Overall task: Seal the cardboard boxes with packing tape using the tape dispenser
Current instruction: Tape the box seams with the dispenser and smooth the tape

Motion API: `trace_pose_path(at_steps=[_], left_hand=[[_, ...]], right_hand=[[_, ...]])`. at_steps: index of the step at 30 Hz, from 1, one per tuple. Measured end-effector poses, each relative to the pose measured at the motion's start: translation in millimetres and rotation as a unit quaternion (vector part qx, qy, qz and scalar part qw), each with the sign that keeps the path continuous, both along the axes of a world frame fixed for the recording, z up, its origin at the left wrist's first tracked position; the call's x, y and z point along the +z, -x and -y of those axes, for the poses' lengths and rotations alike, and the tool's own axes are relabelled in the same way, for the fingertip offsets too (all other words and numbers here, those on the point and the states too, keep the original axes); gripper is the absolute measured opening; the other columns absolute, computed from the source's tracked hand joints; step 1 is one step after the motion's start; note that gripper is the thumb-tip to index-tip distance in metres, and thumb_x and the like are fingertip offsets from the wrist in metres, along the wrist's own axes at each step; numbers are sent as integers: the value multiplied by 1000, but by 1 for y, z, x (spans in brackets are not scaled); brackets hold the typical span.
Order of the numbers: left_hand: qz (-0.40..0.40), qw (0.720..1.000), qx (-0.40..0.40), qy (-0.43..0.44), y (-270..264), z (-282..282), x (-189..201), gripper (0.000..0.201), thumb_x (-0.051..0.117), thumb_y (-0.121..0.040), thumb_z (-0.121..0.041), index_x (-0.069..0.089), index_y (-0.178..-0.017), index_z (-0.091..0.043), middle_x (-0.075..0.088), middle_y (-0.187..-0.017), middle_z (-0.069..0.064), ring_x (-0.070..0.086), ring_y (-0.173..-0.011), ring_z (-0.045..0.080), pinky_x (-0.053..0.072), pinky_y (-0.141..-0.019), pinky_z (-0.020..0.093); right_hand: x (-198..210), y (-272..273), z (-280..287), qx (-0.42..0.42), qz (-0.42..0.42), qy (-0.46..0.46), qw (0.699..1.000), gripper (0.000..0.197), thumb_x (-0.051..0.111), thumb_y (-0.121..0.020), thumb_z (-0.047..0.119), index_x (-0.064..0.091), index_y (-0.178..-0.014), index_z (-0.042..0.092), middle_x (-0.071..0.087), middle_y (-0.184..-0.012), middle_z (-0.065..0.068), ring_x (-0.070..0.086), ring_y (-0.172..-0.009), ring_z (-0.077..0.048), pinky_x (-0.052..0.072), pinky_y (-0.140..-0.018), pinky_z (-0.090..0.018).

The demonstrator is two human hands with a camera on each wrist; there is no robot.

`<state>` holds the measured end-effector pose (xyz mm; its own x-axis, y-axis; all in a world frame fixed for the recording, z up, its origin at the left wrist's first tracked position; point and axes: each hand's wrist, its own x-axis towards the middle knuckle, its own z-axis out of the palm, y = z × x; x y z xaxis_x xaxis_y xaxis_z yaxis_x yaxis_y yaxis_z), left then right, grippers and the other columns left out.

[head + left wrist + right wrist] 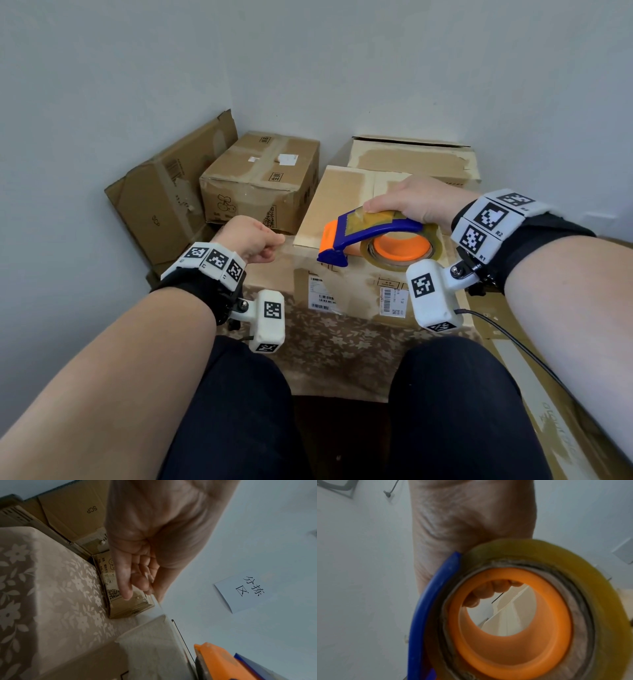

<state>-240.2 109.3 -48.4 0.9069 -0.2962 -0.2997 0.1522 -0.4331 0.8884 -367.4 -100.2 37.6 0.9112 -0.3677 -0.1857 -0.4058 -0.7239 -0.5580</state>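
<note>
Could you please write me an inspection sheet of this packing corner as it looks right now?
Surface: floral cloth covers the work surface in front of the person's knees.
Job's things: blue and orange tape dispenser with its tape roll, held above the nearest cardboard box; a taped box stands behind on the left.
Clutter: flattened cardboard leans on the left wall; another box stands at the back right.
Hands: right hand grips the dispenser; left hand is loosely curled, holding nothing.
Cables: a dark cable runs from the right wrist camera.
Surroundings: pale walls meeting in a corner; paper note on the wall.
</note>
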Motion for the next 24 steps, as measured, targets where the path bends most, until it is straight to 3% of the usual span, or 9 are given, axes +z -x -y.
trace_pose_path(at_steps=[5, 9, 13, 14, 16, 18, 20, 21, 24], left_hand=[[-13, 1000, 0, -2, 0, 2, -5, 12, 70, -84, -4, 62, -74, -3, 58, -66, 8, 50, -51, 12, 58, -73, 33], [-24, 1000, -7, 2, 1, 3, -10, 15, 70, -83, -4, 62, -71, -4, 59, -64, 7, 50, -51, 12, 58, -71, 32], [-32, 999, -8, 19, 4, 4, -14, 13, 68, -86, -6, 61, -74, -5, 58, -64, 6, 50, -53, 11, 57, -66, 28], [-36, 999, -12, 21, 6, 5, -14, 12, 67, -86, -6, 61, -75, -5, 58, -65, 6, 50, -54, 12, 57, -68, 29], [-49, 998, -21, 33, 6, 4, -16, 13, 64, -88, -5, 60, -76, -4, 58, -67, 6, 50, -56, 12, 56, -74, 31], [-67, 996, -30, 46, 7, 4, -17, 14, 61, -90, -6, 59, -77, -3, 57, -69, 6, 51, -59, 13, 56, -81, 33], [-92, 993, -42, 60, 5, 2, -18, 13, 59, -92, -8, 59, -81, -3, 56, -71, 6, 51, -63, 14, 55, -85, 34], [-106, 991, -51, 65, 4, 1, -19, 12, 58, -93, -9, 59, -82, -3, 56, -72, 5, 51, -64, 13, 54, -85, 34], [-143, 984, -70, 82, 1, -1, -20, 13, 57, -94, -10, 58, -82, -5, 55, -71, 3, 50, -63, 11, 56, -78, 33]], right_hand=[[-2, -6, 8, 0, -26, 30, 999, 39, 63, -85, 48, 59, -97, 12, 57, -99, -9, 51, -90, -23, 38, -62, -21], [6, -6, -11, 58, -52, 172, 982, 39, 48, -96, 37, 63, -110, 4, 62, -109, -13, 56, -101, -29, 41, -77, -32], [-2, -16, -33, 94, -70, 304, 945, 33, 36, -98, 14, 59, -123, 12, 62, -119, -11, 58, -107, -29, 48, -84, -34], [-5, -18, -38, 102, -73, 337, 933, 33, 35, -99, 18, 58, -123, 15, 63, -116, -8, 58, -105, -28, 47, -81, -34], [-9, -20, -45, 121, -70, 368, 919, 43, 29, -100, 47, 55, -124, 22, 61, -108, -2, 56, -102, -25, 42, -76, -35], [-10, -20, -45, 141, -78, 380, 911, 73, 25, -82, 80, 49, -132, 32, 58, -115, -1, 54, -109, -24, 41, -79, -37], [-10, -23, -47, 188, -98, 424, 881, 91, 36, -64, 91, 38, -139, 40, 53, -124, 1, 51, -116, -23, 44, -83, -37], [-11, -25, -50, 218, -114, 445, 861, 94, 46, -62, 89, 32, -142, 42, 51, -124, 1, 51, -115, -22, 47, -82, -37], [-16, -34, -63, 280, -170, 509, 796, 88, 67, -74, 62, 19, -146, 47, 48, -121, 2, 54, -105, -21, 46, -69, -32]])
